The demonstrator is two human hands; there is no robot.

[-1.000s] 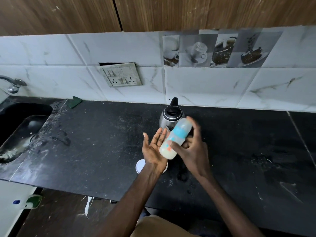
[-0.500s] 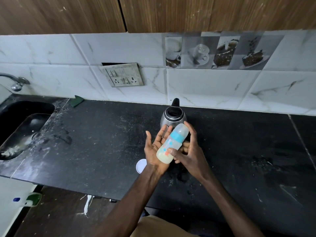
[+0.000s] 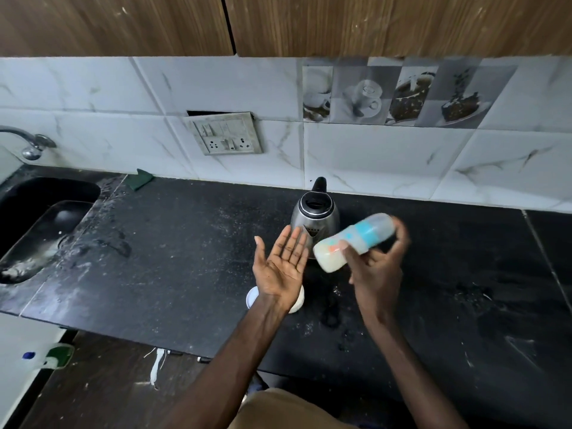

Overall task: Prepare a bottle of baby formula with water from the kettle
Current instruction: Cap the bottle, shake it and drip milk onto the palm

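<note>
My right hand (image 3: 376,270) grips a baby bottle (image 3: 353,243) tilted almost sideways, its blue collar and clear cap to the upper right and its milky-white base to the lower left. The bottle is blurred. My left hand (image 3: 283,263) is open, palm up and facing the bottle's base, a small gap from it. Just behind both hands on the black counter stands a steel kettle (image 3: 315,216) with a black lid and handle.
A white round container (image 3: 252,298) sits on the counter (image 3: 185,258) under my left wrist. A dark sink (image 3: 43,224) with a tap (image 3: 31,144) is at far left, a green scrub pad (image 3: 140,179) by the wall. The counter is dusted with white powder.
The bottle's base rested against my left palm; my right hand has now swung the bottle right and upward, away from the palm. The view has shifted slightly.
</note>
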